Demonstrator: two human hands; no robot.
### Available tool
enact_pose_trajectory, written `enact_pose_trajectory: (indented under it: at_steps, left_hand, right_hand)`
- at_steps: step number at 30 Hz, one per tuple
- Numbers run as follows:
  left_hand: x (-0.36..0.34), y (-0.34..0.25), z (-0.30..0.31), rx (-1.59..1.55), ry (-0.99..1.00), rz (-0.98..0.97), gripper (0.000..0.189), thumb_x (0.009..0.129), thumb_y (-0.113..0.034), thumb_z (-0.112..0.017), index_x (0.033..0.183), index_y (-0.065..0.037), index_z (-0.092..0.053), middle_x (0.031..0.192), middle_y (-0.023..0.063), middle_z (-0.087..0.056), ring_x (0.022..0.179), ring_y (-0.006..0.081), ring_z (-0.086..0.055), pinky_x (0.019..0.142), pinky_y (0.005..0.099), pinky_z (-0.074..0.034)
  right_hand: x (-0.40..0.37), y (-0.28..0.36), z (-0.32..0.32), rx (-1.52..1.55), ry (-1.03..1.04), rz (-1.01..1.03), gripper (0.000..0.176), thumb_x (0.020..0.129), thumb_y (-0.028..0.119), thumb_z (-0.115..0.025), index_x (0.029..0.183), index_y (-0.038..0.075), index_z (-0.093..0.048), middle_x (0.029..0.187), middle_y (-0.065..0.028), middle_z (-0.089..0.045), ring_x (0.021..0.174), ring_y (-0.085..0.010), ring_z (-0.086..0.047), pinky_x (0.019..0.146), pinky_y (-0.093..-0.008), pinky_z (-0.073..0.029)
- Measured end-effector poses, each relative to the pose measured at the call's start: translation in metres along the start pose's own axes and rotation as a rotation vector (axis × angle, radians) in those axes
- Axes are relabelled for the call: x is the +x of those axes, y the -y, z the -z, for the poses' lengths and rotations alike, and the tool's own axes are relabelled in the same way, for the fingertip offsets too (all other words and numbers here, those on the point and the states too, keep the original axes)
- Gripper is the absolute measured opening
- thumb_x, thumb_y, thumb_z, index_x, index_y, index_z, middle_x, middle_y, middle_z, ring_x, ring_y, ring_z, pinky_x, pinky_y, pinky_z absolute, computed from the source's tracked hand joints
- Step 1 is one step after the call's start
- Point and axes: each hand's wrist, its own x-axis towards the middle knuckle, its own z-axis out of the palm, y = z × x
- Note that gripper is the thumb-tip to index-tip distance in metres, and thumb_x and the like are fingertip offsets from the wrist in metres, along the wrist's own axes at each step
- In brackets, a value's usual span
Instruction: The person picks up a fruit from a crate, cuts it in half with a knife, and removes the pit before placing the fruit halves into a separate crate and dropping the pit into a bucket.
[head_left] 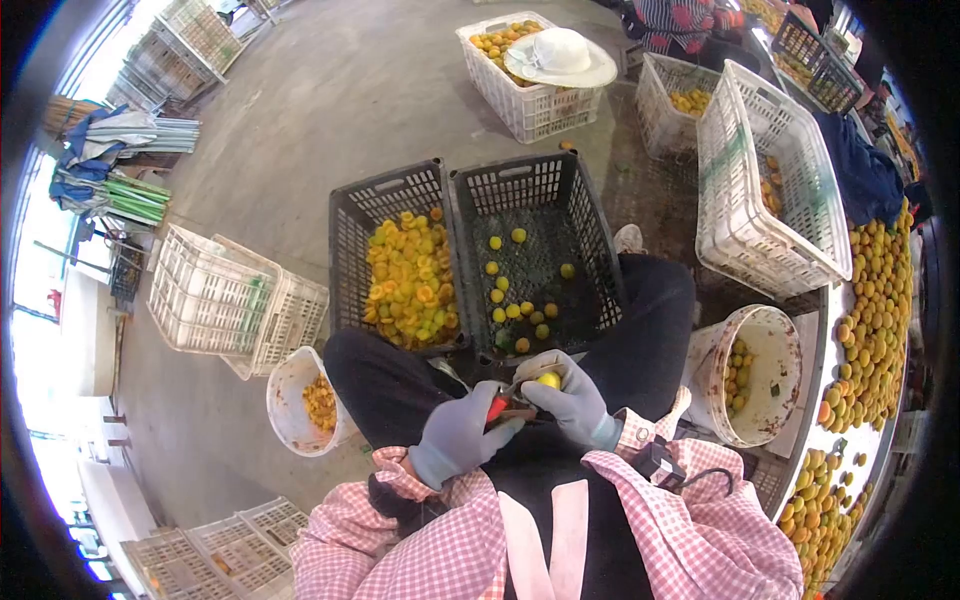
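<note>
Across the concrete floor (330,100), crates on every side. Along the right edge, one long heap (875,320) of orange-yellow fruit, far too many to count. Near it, one big white crate (760,215), tilted, a few fruit inside. Farther off, two more white crates: one (535,110) part-filled with fruit and topped by a hat (560,58), one (668,85) just beside it with a small pile at the bottom. At the left, two white crates (210,295) leaning together, and more stacked at the far edges. Straight ahead of the knees, two black crates side by side and touching: left crate (385,200) heaped with cut orange-yellow pieces, right crate (520,185) nearly bare, with about a dozen whole yellow fruit scattered on its bottom. Two white buckets: left bucket (285,365) beside the left knee with orange bits inside, right bucket (785,350) beside the right knee with a handful of fruit. Over the lap, just short of the black crates, two hands in grey gloves, close together. Left hand (460,435) clenched around a red tool (497,408), fingers wrapped tight. Right hand (575,405) curled around one yellow fruit (548,380), fingers and thumb grasping it, only its top showing. Tool's end right at the fruit; actual contact too small to tell.
</note>
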Motion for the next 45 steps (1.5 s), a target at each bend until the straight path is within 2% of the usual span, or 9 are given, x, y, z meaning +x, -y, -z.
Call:
enact_pose_trajectory:
  at_steps: [5, 7, 8, 10, 13, 25, 31, 40, 45]
  left_hand:
    - [-0.006, 0.012, -0.009, -0.265, 0.18, 0.119, 0.037, 0.081, -0.031, -0.071, 0.098, -0.005, -0.05, 0.074, 0.0169, -0.059, 0.069, 0.0391, -0.061, 0.058, 0.0382, -0.046]
    - [-0.005, 0.008, -0.01, -0.697, 0.287, 0.466, 0.034, 0.083, -0.03, -0.069, 0.098, -0.006, -0.05, 0.073, 0.0169, -0.057, 0.069, 0.039, -0.06, 0.058, 0.0384, -0.045]
    - [-0.005, 0.009, -0.01, -0.698, 0.287, 0.468, 0.034, 0.083, -0.03, -0.069, 0.098, -0.006, -0.05, 0.073, 0.0169, -0.057, 0.069, 0.039, -0.06, 0.058, 0.0384, -0.045]
    - [-0.006, 0.011, -0.011, -0.13, 0.074, 0.15, 0.031, 0.084, -0.029, -0.067, 0.099, -0.007, -0.051, 0.073, 0.0179, -0.058, 0.069, 0.039, -0.06, 0.057, 0.0398, -0.045]
    - [-0.003, 0.008, -0.008, -0.012, -0.029, 0.162, 0.03, 0.085, -0.028, -0.067, 0.099, -0.006, -0.051, 0.072, 0.0184, -0.06, 0.068, 0.0394, -0.061, 0.055, 0.0415, -0.046]
    - [0.002, -0.004, 0.004, 0.185, -0.199, -0.046, 0.033, 0.083, -0.028, -0.069, 0.101, -0.005, -0.054, 0.07, 0.0165, -0.061, 0.063, 0.0359, -0.063, 0.052, 0.0411, -0.048]
    - [0.001, -0.006, 0.004, 0.283, -0.325, -0.088, 0.025, 0.082, -0.023, -0.068, 0.094, -0.006, -0.055, 0.071, 0.0132, -0.061, 0.057, 0.0322, -0.059, 0.047, 0.0382, -0.045]
    - [0.001, -0.017, 0.002, 0.217, -0.258, -0.042, 0.027, 0.082, -0.023, -0.065, 0.093, -0.004, -0.05, 0.066, 0.0162, -0.058, 0.057, 0.0371, -0.059, 0.046, 0.045, -0.044]
    - [0.025, -0.01, 0.007, 0.307, -0.247, -0.075, 0.023, 0.079, -0.018, -0.064, 0.091, -0.005, -0.048, 0.066, 0.0144, -0.057, 0.058, 0.0359, -0.059, 0.048, 0.0444, -0.045]
  right_hand:
    - [0.002, -0.013, 0.0, -0.209, 0.108, 0.193, 0.034, 0.085, 0.008, -0.067, 0.116, 0.003, -0.053, 0.104, -0.005, -0.06, 0.094, -0.0132, -0.059, 0.087, -0.026, -0.046]
    - [0.007, -0.022, 0.008, -0.396, 0.133, 0.303, 0.035, 0.085, 0.007, -0.067, 0.116, 0.002, -0.053, 0.106, -0.0058, -0.061, 0.096, -0.0136, -0.059, 0.088, -0.0263, -0.046]
    - [0.008, -0.025, 0.013, -0.256, 0.143, 0.172, 0.034, 0.085, 0.007, -0.067, 0.116, 0.003, -0.054, 0.109, -0.0066, -0.061, 0.098, -0.0144, -0.058, 0.088, -0.0269, -0.046]
    - [0.007, -0.024, 0.013, -0.114, 0.154, 0.038, 0.034, 0.085, 0.007, -0.067, 0.116, 0.003, -0.054, 0.111, -0.0075, -0.06, 0.1, -0.0152, -0.058, 0.089, -0.0276, -0.046]
    - [0.003, -0.005, 0.004, 0.051, 0.177, 0.079, 0.047, 0.084, 0.016, -0.071, 0.123, 0.003, -0.049, 0.118, -0.0092, -0.056, 0.107, -0.0166, -0.056, 0.09, -0.0302, -0.05]
    - [0.003, 0.021, -0.009, 0.219, 0.255, 0.091, 0.044, 0.079, 0.002, -0.072, 0.117, 0.006, -0.049, 0.123, -0.0149, -0.055, 0.115, -0.0239, -0.054, 0.095, -0.0392, -0.051]
    - [0.005, 0.019, -0.017, 0.314, 0.25, 0.113, 0.042, 0.08, -0.003, -0.068, 0.116, 0.005, -0.048, 0.12, -0.0156, -0.058, 0.114, -0.023, -0.055, 0.094, -0.0359, -0.049]
    - [0.008, 0.02, -0.033, 0.491, 0.338, 0.205, 0.041, 0.081, -0.001, -0.068, 0.116, 0.007, -0.048, 0.127, -0.0111, -0.054, 0.119, -0.0232, -0.052, 0.097, -0.0378, -0.045]
    - [0.01, 0.037, -0.037, 0.223, 0.223, 0.135, 0.039, 0.082, -0.002, -0.064, 0.116, 0.006, -0.047, 0.13, -0.0109, -0.052, 0.12, -0.0212, -0.05, 0.101, -0.0369, -0.042]
